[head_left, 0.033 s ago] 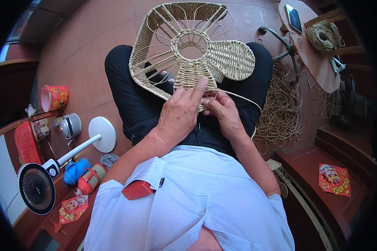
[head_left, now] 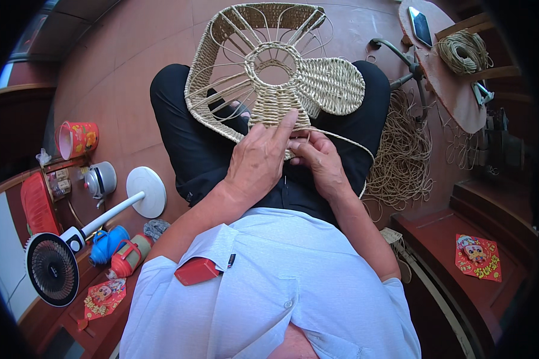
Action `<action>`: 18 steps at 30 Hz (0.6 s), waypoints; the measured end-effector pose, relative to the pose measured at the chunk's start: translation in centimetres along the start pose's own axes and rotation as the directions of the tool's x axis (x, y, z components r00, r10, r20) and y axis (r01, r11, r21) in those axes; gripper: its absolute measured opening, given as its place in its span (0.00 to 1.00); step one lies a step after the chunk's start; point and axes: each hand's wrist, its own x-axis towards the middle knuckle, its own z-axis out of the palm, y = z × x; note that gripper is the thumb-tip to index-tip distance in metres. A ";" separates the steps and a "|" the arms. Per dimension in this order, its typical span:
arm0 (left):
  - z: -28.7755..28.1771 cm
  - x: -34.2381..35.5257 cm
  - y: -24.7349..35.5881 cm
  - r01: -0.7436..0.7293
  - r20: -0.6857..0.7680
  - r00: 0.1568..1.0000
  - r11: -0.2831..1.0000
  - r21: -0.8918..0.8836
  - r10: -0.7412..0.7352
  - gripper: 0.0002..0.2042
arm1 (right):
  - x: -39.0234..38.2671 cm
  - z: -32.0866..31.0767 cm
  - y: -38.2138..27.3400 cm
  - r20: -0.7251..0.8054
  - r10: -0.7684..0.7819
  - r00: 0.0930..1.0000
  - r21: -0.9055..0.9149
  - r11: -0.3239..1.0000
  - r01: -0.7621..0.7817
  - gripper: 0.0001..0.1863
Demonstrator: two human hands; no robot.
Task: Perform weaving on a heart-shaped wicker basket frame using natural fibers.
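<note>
Across my lap lies a partly woven straw-coloured piece [head_left: 278, 99]. It has a round ring in the middle, a filled petal [head_left: 332, 87] on the right, open wire loops on the far and left sides, and a curved woven band [head_left: 199, 90] around it. My left hand [head_left: 259, 154] grips the near petal, its index finger stretched along the weave. My right hand [head_left: 320, 160] pinches at that petal's near edge, where a working cord [head_left: 350, 142] comes out and trails right over my thigh. The pinched strand itself is mostly hidden by my fingers.
Loose cord [head_left: 401, 161] lies heaped on the floor at right. Above it, a low table [head_left: 455, 99] bears a phone [head_left: 420, 27] and a coil of cord [head_left: 463, 51]. At left stand a white fan [head_left: 111, 215], a kettle [head_left: 102, 179] and a red-patterned bucket [head_left: 78, 140].
</note>
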 end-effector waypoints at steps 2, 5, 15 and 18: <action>0.1 0.4 -0.3 0.033 0.031 0.999 0.999 -0.012 -0.033 0.32 | 0.0 -0.3 0.1 0.010 0.004 1.000 -0.029 1.000 -0.004 0.18; 0.2 0.2 -0.7 0.124 -0.008 0.992 0.964 -0.234 -0.129 0.33 | -0.4 -0.8 0.6 -0.007 0.010 1.000 0.003 1.000 -0.010 0.19; -1.9 -2.2 -1.8 0.350 0.266 0.842 0.100 -0.932 -0.469 0.14 | -2.1 -0.7 1.5 0.005 -0.048 0.999 0.346 0.937 0.043 0.21; -3.2 -2.5 -2.9 0.332 0.392 0.804 -0.210 -0.920 -0.447 0.09 | -2.2 -0.4 1.4 -0.009 -0.056 0.998 0.407 0.912 0.055 0.22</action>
